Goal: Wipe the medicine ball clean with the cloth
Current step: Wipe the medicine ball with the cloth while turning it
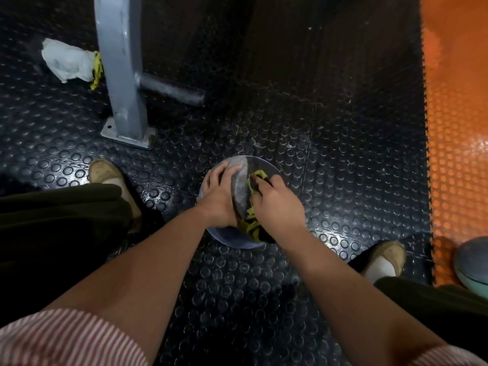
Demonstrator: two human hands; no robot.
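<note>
A grey and blue medicine ball (pixel 241 178) rests on the black studded floor mat between my feet. My left hand (pixel 220 195) lies flat on the ball's left side, its fingers spread over the top. My right hand (pixel 277 204) presses a yellow-green and black cloth (pixel 252 220) against the ball's right side, fingers curled over the cloth. Both hands hide most of the ball; only its far top and lower near rim show.
A grey steel post (pixel 121 75) with a bolted base plate and a side bar stands to the far left. A white bag (pixel 67 60) lies behind it. A second ball (pixel 472 262) sits on the orange mat (pixel 456 128) at right. My shoes (pixel 111 175) flank the ball.
</note>
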